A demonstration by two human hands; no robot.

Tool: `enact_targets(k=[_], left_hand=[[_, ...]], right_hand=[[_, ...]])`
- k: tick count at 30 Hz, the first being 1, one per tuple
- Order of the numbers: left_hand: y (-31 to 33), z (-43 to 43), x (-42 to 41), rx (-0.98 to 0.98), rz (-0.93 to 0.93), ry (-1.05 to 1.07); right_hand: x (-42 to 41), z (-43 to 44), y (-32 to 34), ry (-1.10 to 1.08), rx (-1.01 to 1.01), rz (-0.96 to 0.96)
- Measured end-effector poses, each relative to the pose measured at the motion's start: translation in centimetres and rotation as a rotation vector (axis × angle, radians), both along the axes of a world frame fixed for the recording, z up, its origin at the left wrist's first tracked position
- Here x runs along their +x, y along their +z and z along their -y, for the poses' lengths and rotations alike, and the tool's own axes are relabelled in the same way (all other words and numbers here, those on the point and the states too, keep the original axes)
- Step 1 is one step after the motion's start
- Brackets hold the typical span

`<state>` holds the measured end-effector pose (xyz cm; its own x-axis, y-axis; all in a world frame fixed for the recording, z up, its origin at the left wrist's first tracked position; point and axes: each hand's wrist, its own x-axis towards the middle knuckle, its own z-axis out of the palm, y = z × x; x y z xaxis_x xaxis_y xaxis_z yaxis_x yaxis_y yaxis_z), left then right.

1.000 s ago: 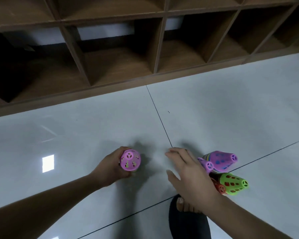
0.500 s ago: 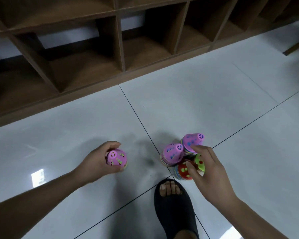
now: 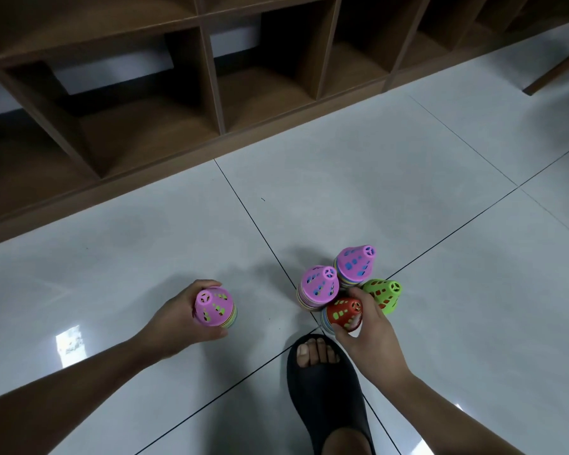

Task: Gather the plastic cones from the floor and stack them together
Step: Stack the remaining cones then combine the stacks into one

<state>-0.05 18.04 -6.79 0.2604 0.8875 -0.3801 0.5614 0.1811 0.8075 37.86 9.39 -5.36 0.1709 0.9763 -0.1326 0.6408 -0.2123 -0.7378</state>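
Pink plastic tops the stack (image 3: pixel 215 307) in your left grip (image 3: pixel 178 320). In the head view, fingers and thumb curl round its lower bands. It stands upright at the left, well apart from the rest. I cannot tell whether its base rests on the floor (image 3: pixel 408 192) or hangs just above it.

To the right, four more piles cluster tight where the tile seams cross, just beyond your sandal (image 3: pixel 329 399). The red stack (image 3: pixel 344 311) is nearest you. Your right grip (image 3: pixel 372 333) is closed round it, thumb on the near side and fingers between it and the green cone (image 3: pixel 383 295) at the right. Two more piles sit behind. The near pink stack (image 3: pixel 319 285) touches the red one on its left, and the far pink stack (image 3: pixel 355 266) stands beyond, beside the green cone. All have the narrow end up. A wooden shelf (image 3: pixel 211 103) runs along the far side.

By my reading, gathering is about done and you are at the merging step, with five piles to become one. The next move likely calls for lifting the red stack straight up, clear of its neighbours, so its rim does not drag them over. Then carry it left and lower it squarely over the pink top in your left grip. Hold that one plumb. The cones should nest only when their axes line up, and a tilted drop could jam or topple the pile.
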Motion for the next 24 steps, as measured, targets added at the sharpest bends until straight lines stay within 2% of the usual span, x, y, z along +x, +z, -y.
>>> enact_targets(k=[6, 15, 24], left_hand=[[-0.7, 1.1, -0.3, 0.053, -0.005, -0.016], [-1.2, 1.4, -0.4, 0.019, -0.037, -0.028], [-1.3, 1.4, -0.4, 0.017, -0.038, -0.030]], right_hand=[[0.2, 0.4, -1.0, 0.034, 0.069, 0.038], [-1.0, -0.3, -1.7, -0.079, -0.097, -0.086], [-0.4, -1.0, -3.0, -0.085, -0.158, -0.084]])
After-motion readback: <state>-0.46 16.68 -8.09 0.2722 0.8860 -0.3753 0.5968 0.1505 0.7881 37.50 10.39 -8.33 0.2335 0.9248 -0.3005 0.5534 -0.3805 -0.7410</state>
